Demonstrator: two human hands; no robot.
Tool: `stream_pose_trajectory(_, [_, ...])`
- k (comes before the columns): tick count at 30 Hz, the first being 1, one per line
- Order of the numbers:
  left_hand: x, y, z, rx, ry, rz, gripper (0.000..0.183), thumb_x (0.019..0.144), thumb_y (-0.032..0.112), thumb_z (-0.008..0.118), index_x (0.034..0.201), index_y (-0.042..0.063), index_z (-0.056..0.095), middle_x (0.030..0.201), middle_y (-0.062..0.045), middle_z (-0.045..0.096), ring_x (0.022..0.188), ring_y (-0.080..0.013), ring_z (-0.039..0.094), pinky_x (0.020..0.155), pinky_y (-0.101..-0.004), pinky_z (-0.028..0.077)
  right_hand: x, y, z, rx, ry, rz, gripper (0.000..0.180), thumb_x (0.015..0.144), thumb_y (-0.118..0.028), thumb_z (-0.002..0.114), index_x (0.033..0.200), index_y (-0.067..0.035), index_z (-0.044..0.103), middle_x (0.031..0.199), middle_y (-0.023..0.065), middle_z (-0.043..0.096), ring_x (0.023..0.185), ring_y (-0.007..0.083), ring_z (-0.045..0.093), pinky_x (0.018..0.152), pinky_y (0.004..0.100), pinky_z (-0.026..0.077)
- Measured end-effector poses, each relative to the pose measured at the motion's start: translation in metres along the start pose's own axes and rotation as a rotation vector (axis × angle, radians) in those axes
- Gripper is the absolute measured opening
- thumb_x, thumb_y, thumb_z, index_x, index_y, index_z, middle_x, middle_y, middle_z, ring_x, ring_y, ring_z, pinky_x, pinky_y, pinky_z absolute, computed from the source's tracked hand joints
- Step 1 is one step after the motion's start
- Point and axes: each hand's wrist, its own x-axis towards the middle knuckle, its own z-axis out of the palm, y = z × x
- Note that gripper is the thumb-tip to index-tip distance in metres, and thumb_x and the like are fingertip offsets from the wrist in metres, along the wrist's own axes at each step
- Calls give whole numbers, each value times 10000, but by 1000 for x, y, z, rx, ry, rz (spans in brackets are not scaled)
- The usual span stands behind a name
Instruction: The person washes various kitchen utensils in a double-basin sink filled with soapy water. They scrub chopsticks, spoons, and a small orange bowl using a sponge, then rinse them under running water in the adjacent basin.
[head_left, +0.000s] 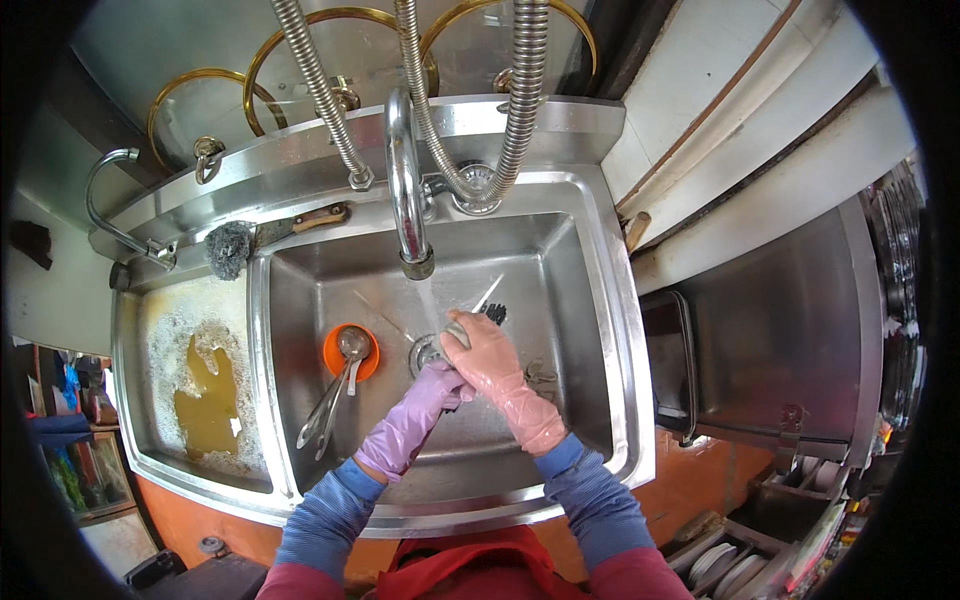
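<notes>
My right hand (491, 364), in a pink-orange glove, is closed around a small pale item (457, 334) beside the stream of water (427, 300). Just past its fingers show a thin white stick (490, 291) and a black ridged thing (494, 312); whether they are held is unclear. My left hand (433, 391), in a purple glove, has its fingers curled close under the right hand, near the drain (420, 355). Dark bits show below the left fingers, but what they belong to is hidden. Left of the hands, an orange cup (330, 358) holds metal ladles or spoons (352, 343), handles toward me.
Over the steel basin (577, 337) hang a curved faucet (405, 187) and metal hoses (529, 90). The left basin (127, 390) contains foamy brownish water (206, 405). A steel scourer (229, 250) and a wooden-handled knife (319, 217) lie on the back ledge. Glass lids (322, 45) stand behind.
</notes>
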Motion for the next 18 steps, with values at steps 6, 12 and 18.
stream_pose_trajectory(6, [-19,22,21,26,-49,-5,100,801,153,525,773,64,560,591,0,488,483,-52,405,423,-165,256,33,17,-25,518,-264,619,256,750,-239,500,844,-28,610,712,138,601,672,258,586,655,317,465])
stream_pose_trajectory(12, [-13,6,25,-188,57,183,101,810,125,516,806,33,558,622,-25,536,474,-56,432,402,-173,264,4,16,-4,1419,260,640,258,833,-217,407,884,-19,564,782,60,586,676,151,568,618,268,471])
stream_pose_trajectory(18, [4,15,8,-269,82,247,141,828,102,485,812,-10,570,698,-46,584,565,-94,527,478,-202,397,-19,37,-9,1442,172,614,247,838,-231,465,956,-30,546,860,77,581,732,177,560,672,300,457])
